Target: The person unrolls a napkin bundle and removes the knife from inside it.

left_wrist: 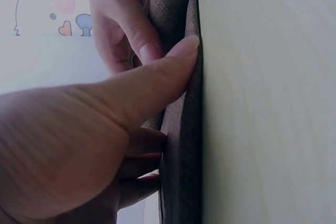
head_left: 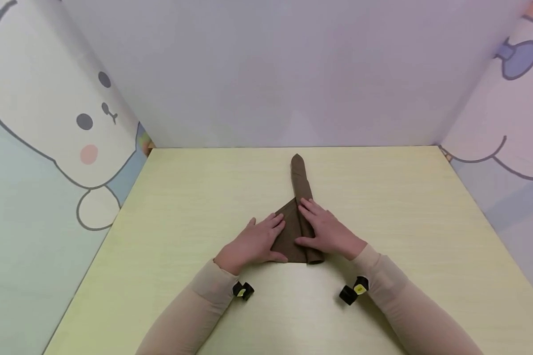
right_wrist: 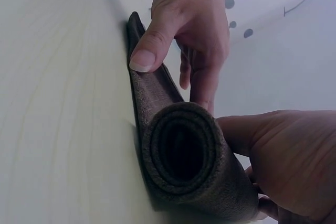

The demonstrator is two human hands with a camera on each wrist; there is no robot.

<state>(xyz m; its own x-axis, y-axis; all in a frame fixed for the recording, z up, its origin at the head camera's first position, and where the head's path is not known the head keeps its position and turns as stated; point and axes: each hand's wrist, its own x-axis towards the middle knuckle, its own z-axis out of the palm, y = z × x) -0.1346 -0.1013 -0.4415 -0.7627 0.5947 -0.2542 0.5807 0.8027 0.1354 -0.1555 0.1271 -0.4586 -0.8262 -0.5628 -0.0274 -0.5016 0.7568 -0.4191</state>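
Note:
A dark brown cloth (head_left: 288, 241) lies on the table, its right side wound into a long roll (head_left: 300, 180) that narrows to a point at the far end. The left part stays flat as a triangular flap. My left hand (head_left: 257, 241) rests on this flap with extended fingers, its thumb (left_wrist: 157, 80) along the near edge. On the roll lies my right hand (head_left: 330, 231), fingers stretched over it and thumb reaching left onto the cloth. In the right wrist view, the roll's near end (right_wrist: 212, 156) shows several spiral layers around a hollow middle.
The pale wood-grain table (head_left: 195, 182) spreads around the cloth. A plain light wall (head_left: 271, 74) rises behind it, with cartoon-printed panels (head_left: 35, 162) at both sides. Black wrist devices (head_left: 355, 291) sit near both sleeve cuffs.

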